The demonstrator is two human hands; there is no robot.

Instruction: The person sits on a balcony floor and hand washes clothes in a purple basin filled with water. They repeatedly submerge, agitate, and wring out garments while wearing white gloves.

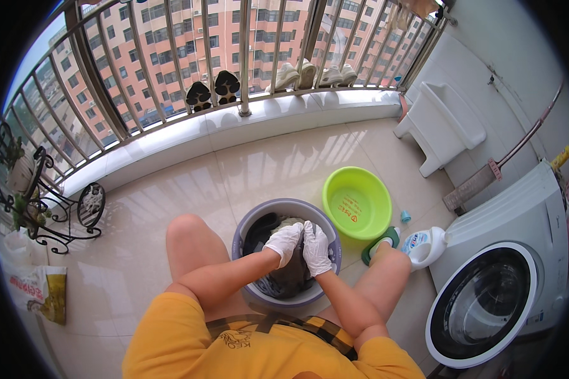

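Between my knees stands a purple-grey plastic basin (237, 237) with dark wet laundry in it. My left hand (285, 240), in a white glove, is closed on a dark grey garment (287, 279) above the middle of the basin. Close beside it, my gloved right hand (316, 248) grips the same cloth, and the two hands nearly touch. The garment hangs from them down into the basin. Black cloth (261, 232) lies along the basin's left side, and a paler greenish cloth (290, 221) shows behind my hands. My fingertips are partly hidden by the gloves' folds.
A lime-green basin (383, 192) stands just right of the laundry basin. A white detergent bottle (426, 248) and a blue cap (405, 216) are near my right foot. The washing machine's round door (483, 303) hangs open at right. A metal plant stand (71, 208) is at left.
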